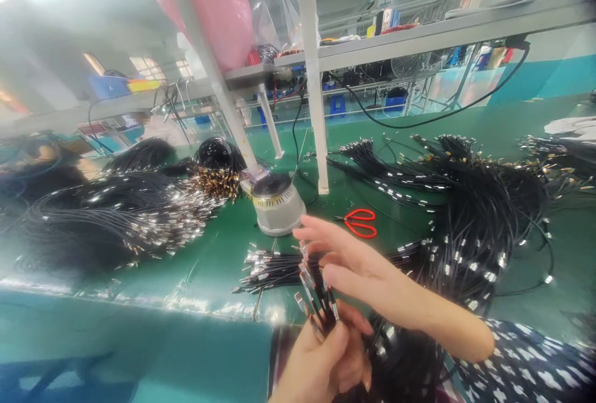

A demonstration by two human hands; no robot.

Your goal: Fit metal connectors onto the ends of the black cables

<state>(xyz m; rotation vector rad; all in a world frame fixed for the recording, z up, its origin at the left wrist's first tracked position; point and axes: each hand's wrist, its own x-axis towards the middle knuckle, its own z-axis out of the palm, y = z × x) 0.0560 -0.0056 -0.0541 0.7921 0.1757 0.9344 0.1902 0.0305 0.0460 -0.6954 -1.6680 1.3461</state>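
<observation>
My left hand [328, 350] is wrapped round a small bunch of black cables [320, 305], whose silver metal connector ends point up and fan out above the fist. Just over those ends, my right hand [354, 260] is stretched out with its fingers extended to the left. Its thumb is close to the connectors; whether it touches them I cannot tell. Behind both hands a bundle of black cables [274, 269] lies on the green table [223, 279], its silver ends facing left. More cables hang down under my right forearm, partly hidden by it.
Red-handled scissors [361, 223] lie beyond my right hand. A round white device with a dark top [279, 207] stands by a white post [316, 92]. Large heaps of black cables lie left [116, 210] and right [484, 204]. A shelf [419, 40] runs above the table.
</observation>
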